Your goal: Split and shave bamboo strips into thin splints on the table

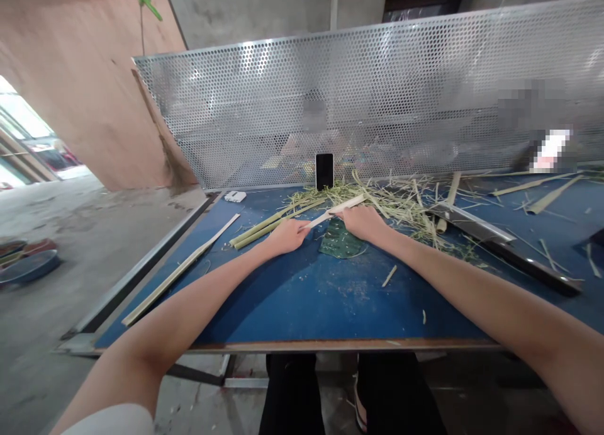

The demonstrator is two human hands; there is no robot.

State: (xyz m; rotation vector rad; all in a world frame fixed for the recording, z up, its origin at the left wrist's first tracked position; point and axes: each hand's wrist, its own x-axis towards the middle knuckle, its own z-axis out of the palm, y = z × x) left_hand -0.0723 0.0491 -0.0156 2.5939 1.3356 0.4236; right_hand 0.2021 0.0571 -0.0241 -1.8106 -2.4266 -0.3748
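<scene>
The pale strip point(323, 217) lies across the middle of the bench point(302, 303), slanting from near left up to far right. I have it at two places. My left hand point(287, 237) pinches its near end between thumb and fingers pressed together. My right hand point(363, 223) is curled over it further along, with the far end sticking out past the knuckles. I cannot tell how hard the right fingers bear down.

Just under the strip, between my hands, lies a dark green patch point(340, 241) flat on the bench.

I judge the work here is best done with the strip low over that patch and both wrists in line with it. The left pinch should stay firm so the thin end cannot twist. The edges look sharp, so I would let it slide along the pads rather than across them.

Left of my left hand run some green stalks point(264, 226), and further left is a long slat point(182, 270) near the bench edge. A heap of shavings point(401, 203) lies behind my right hand, close enough to catch the strip's free end. A metal bar point(476, 226) lies to the right. A phone point(324, 170) leans upright against the perforated screen point(377, 101) at the far side.
</scene>
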